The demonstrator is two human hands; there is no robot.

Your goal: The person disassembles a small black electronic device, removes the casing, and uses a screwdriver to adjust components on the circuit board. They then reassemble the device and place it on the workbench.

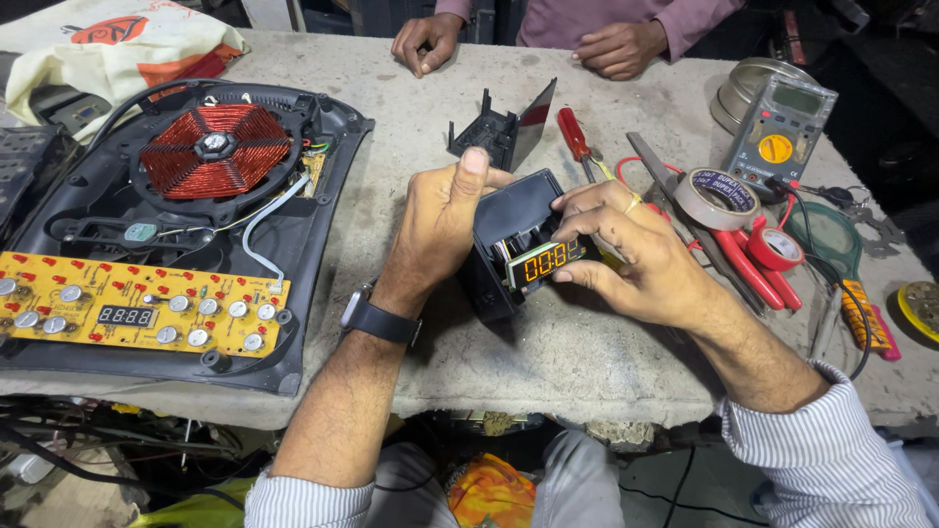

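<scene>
Small rectangular display (pixel 546 262) glowing orange sits mid-bench at the front of the black box (pixel 509 235), pinched by the right hand (pixel 626 256). There's a dark unlit display (pixel 125 316) on the yellow board (pixel 137 305) at left. The grey meter (pixel 779 125) at far right has a pale greenish screen (pixel 797 98) and a yellow dial.

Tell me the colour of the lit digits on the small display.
Orange, on the small display pinched by the right hand; head view.

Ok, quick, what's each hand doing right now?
Left hand: closed around the black plastic box housing, thumb up.
Right hand: fingers pinching the small lit orange digit display module at the housing's opening.
</scene>
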